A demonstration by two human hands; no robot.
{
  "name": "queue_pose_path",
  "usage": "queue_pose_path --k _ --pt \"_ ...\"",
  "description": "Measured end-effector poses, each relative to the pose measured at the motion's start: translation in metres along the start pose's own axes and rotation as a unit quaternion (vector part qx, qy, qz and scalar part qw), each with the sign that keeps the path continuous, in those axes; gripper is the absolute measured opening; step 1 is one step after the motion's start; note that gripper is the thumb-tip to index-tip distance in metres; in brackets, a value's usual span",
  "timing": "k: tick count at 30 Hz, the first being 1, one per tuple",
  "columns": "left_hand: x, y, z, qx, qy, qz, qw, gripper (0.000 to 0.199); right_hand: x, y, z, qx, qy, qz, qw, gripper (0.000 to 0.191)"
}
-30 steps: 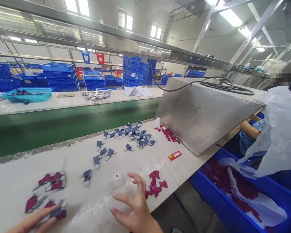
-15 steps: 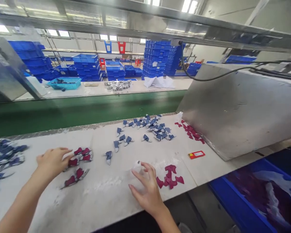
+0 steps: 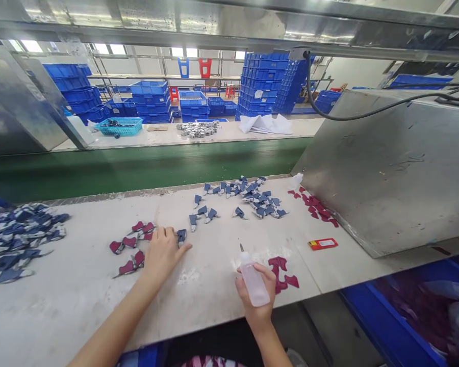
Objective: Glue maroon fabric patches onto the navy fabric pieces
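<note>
My right hand (image 3: 258,293) is wrapped round a small translucent squeeze bottle (image 3: 255,280) with a thin dark nozzle tip, tilted up and to the left above the white tabletop. Beside it lie dark red cut pieces (image 3: 278,270), partly hidden by the hand. My left hand (image 3: 163,255) reaches over the table, thumb stretched apart from the fingers, next to a single blue-and-grey part (image 3: 181,236). Whether the fingers touch that part I cannot tell. Left of this hand are several grey parts with dark red pieces on them (image 3: 130,242).
Blue-and-grey parts form a pile (image 3: 23,234) at the left and a scattered group (image 3: 252,196) at the back. More red pieces (image 3: 315,206) lie by a metal box (image 3: 386,168). A red-and-yellow packet (image 3: 323,244) lies at right. Behind runs a green belt (image 3: 156,168).
My left hand has moved right, from the red-topped parts to the lone blue-and-grey part. My right hand, earlier with fingers spread, now grips the squeeze bottle. The view has shifted slightly.
</note>
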State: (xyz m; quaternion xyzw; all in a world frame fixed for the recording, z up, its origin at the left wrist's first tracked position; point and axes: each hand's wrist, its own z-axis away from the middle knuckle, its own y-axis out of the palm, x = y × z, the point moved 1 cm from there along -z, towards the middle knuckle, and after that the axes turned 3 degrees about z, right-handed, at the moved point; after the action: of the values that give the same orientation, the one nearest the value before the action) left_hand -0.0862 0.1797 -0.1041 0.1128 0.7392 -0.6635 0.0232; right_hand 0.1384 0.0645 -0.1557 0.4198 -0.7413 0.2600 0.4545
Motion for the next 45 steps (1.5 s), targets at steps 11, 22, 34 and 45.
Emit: queue_pose_path --k 11,22,34,45 --pt "-0.045 0.04 0.06 0.002 0.089 0.315 0.945 0.03 0.006 -0.011 0.0 -0.079 0.003 0.059 0.995 0.032" --pt "-0.064 0.044 0.08 -0.021 0.07 0.36 0.93 0.023 0.013 -0.012 0.002 0.02 0.033 0.144 0.989 0.028" --pt "-0.069 0.046 0.083 -0.039 0.095 0.323 0.941 0.023 0.023 -0.007 -0.003 0.024 0.042 0.189 0.981 0.03" --pt "-0.069 0.047 0.083 -0.055 0.103 0.301 0.946 0.02 0.014 -0.012 -0.002 0.046 0.01 0.193 0.98 0.026"
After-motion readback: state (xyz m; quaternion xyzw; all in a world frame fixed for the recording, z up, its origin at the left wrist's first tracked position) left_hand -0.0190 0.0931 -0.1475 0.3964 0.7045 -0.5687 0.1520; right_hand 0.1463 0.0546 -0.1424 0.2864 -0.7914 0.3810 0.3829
